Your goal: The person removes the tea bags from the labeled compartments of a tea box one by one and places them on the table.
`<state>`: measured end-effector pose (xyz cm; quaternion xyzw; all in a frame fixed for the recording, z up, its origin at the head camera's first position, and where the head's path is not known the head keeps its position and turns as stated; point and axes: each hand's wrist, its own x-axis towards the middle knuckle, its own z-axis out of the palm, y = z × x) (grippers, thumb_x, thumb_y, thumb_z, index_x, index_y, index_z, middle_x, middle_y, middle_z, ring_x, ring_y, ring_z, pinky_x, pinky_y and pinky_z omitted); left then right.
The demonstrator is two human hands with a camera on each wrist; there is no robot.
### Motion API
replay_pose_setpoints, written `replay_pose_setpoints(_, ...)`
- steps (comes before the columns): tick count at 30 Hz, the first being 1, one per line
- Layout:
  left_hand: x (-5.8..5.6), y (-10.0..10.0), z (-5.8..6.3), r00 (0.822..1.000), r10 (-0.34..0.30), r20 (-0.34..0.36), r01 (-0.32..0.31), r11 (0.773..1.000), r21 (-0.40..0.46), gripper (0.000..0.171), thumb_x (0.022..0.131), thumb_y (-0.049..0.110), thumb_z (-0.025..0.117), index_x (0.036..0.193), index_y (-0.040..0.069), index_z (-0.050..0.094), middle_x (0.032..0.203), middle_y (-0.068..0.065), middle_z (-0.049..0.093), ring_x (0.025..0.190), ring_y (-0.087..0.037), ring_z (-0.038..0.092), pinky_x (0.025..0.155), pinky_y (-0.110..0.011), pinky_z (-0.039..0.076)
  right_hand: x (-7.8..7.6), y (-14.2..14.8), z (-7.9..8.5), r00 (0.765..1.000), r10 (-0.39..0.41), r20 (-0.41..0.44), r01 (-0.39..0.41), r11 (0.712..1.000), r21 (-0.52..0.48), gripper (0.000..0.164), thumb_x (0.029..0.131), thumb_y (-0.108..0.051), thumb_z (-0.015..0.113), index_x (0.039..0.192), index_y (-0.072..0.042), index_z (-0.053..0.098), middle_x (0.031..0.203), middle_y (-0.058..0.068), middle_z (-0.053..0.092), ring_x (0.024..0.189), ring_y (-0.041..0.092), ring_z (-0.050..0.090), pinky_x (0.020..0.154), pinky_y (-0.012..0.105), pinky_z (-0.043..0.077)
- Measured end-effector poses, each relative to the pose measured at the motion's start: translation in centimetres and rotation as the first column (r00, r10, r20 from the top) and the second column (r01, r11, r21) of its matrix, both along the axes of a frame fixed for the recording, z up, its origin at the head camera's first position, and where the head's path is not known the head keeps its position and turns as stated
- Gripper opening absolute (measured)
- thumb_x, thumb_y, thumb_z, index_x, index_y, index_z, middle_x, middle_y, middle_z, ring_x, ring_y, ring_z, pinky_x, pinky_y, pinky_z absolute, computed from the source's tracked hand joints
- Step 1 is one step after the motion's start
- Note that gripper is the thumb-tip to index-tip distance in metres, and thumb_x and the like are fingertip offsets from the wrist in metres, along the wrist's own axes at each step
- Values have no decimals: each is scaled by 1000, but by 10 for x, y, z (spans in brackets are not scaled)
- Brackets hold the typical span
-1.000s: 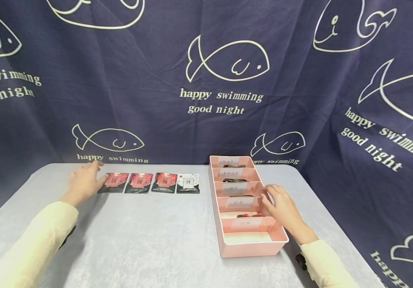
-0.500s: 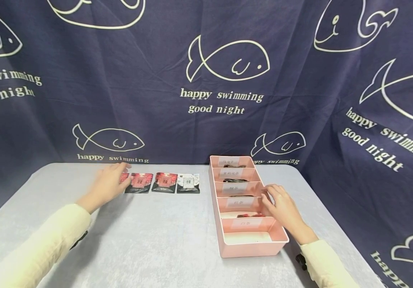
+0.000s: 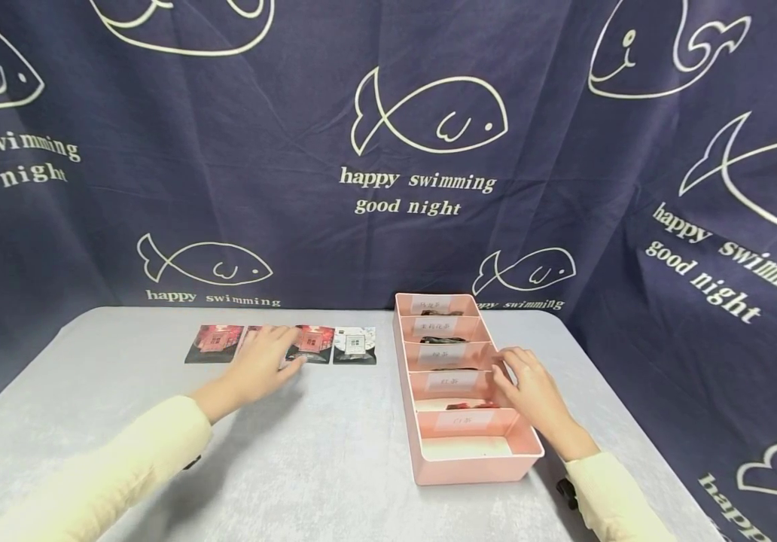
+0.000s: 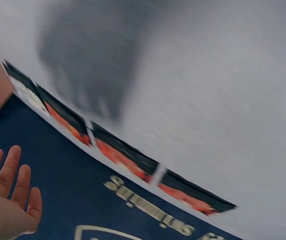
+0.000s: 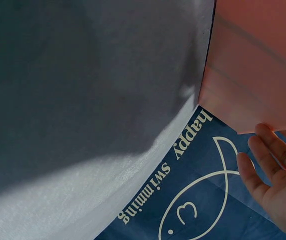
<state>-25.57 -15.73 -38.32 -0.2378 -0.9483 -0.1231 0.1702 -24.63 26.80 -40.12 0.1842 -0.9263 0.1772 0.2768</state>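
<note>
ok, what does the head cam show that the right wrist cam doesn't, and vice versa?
Head only: the left hand covering much of one red packet in a row of four packets, plus the inside of the pink box, with its compartments and paper labels.

Right wrist only: the box's outer right wall, with faint lines across it, and the palm side of the right hand.

Both: the box, the right hand, the pale table and the navy fish-print cloth with "happy swimming".

Cloth (image 3: 415,248): "happy swimming" (also "good night").
</note>
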Motion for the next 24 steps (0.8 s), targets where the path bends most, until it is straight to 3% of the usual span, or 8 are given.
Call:
replay_pose_setpoints(4,7,20,0,999,-52,-5,52,999,-9,43,86,33,59,121,7,53,123,-14,57,113,-36,49,95,-56,32,0,0,0,1000,3,-1,-3,1000,-3,18,83,-14,59,95,-2,64,94,11,62,90,27,55,78,44,46)
replay_pose_setpoints(10,16,49,-1,988,-149,-47,148,989,-25,33,85,31,61,113,15,56,109,-2,62,103,-22,52,90,-45,39,0,1,-2,1000,4,-7,-4,1000,-3,17,83,-13,59,95,-2,64,95,11,63,90,27,55,78,45,46)
replay_pose_setpoints(19,27,90,4,951,-294,-98,292,956,-32,27,87,32,57,111,19,57,108,6,61,100,-15,51,86,-34,38,0,0,-1,1000,-5,0,5,1000,-3,17,83,-12,59,95,-2,64,95,11,62,91,27,55,78,45,46)
replay_pose_setpoints(24,33,111,9,936,-329,-125,322,944,-77,29,88,36,54,111,18,56,106,6,60,100,-14,50,85,-32,38,0,0,-1,1000,-10,5,10,1000,1,17,83,-13,59,95,-2,64,96,12,62,91,27,55,79,45,46)
